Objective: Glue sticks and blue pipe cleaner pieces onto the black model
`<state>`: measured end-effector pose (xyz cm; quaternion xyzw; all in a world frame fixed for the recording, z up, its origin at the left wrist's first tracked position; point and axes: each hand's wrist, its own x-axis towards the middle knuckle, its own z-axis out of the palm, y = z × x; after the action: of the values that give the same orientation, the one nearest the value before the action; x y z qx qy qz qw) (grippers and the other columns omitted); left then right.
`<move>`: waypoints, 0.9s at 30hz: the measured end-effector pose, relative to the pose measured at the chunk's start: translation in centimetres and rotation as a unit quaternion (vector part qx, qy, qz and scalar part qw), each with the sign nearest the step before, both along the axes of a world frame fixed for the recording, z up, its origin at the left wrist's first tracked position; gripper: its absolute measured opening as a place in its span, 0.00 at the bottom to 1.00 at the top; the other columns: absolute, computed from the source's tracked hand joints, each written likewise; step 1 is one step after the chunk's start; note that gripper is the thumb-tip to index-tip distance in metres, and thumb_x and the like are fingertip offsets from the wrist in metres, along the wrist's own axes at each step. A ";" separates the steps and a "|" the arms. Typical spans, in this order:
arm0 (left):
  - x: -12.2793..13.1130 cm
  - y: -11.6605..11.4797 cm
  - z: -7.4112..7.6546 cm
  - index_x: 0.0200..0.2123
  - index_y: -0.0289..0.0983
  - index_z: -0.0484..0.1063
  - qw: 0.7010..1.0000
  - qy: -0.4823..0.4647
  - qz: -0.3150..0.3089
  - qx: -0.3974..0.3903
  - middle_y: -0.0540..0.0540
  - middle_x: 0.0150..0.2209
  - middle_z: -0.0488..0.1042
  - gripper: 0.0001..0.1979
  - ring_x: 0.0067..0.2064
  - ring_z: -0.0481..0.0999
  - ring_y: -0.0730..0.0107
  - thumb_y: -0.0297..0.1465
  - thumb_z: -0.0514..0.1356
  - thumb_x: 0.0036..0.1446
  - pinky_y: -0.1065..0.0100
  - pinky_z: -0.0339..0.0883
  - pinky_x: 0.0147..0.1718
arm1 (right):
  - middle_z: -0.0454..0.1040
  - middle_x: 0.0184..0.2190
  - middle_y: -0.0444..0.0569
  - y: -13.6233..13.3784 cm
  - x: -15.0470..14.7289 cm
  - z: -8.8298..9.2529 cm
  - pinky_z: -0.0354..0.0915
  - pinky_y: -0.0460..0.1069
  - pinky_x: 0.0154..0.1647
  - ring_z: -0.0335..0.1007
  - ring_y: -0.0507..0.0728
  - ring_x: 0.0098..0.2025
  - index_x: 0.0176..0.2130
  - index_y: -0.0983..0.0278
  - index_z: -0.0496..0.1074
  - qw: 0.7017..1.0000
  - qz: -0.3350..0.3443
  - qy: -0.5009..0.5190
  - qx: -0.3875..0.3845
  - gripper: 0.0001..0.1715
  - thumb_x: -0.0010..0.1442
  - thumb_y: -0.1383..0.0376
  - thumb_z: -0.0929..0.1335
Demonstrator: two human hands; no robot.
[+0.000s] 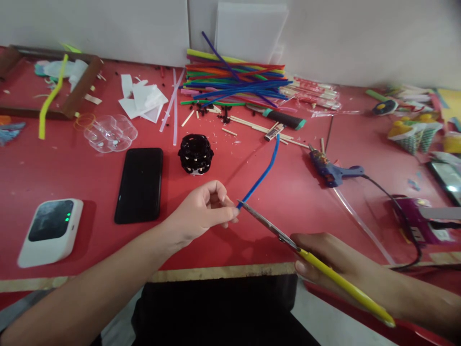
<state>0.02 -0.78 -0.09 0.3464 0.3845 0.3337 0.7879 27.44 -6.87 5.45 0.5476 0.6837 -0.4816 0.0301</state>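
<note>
Red tabletop (219,254), round black openwork object (195,156). Nearside of object: left hand (203,211), fingertips closed on blue fuzzy stem (265,174); farther right, right hand (327,257) grips yellow-handled metal scissors (342,282).

Blue pipe cleaner (262,177), thin, gently bent, near end pinched, rest slanting over red table (99,192), scissors (317,264), yellow-handled, held aslant, blade tips beside that pinched end
</note>
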 end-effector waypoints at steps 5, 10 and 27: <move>0.0 -0.1 0.0 0.29 0.39 0.59 0.999 0.012 0.014 0.030 0.57 0.26 0.72 0.17 0.28 0.75 0.77 0.24 0.68 0.51 0.73 0.64 0.27 | 0.67 0.23 0.45 0.3 -0.4 0.4 0.59 0.48 0.22 0.61 0.53 0.24 0.27 0.60 0.65 1.000 0.011 -0.009 0.000 0.28 0.62 0.41 0.64; -0.1 -0.2 0.1 0.30 0.39 0.59 0.999 0.022 0.005 0.037 0.57 0.25 0.71 0.17 0.28 0.75 0.77 0.25 0.68 0.52 0.74 0.65 0.27 | 0.65 0.23 0.43 0.5 -0.6 0.0 0.56 0.47 0.23 0.60 0.52 0.25 0.27 0.61 0.62 0.999 0.027 -0.032 -0.003 0.27 0.63 0.43 0.65; 0.1 -0.1 -0.1 0.29 0.39 0.59 0.999 0.030 -0.006 0.018 0.57 0.25 0.72 0.16 0.27 0.75 0.77 0.24 0.67 0.50 0.74 0.70 0.25 | 0.66 0.23 0.43 0.3 0.0 -1.1 0.53 0.47 0.24 0.58 0.51 0.24 0.28 0.62 0.63 0.997 0.037 -0.060 -0.018 0.29 0.63 0.41 0.65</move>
<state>0.11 -0.91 -0.23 0.3729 0.3998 0.3252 0.7716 27.48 -6.58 4.31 0.5490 0.6919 -0.4584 0.0988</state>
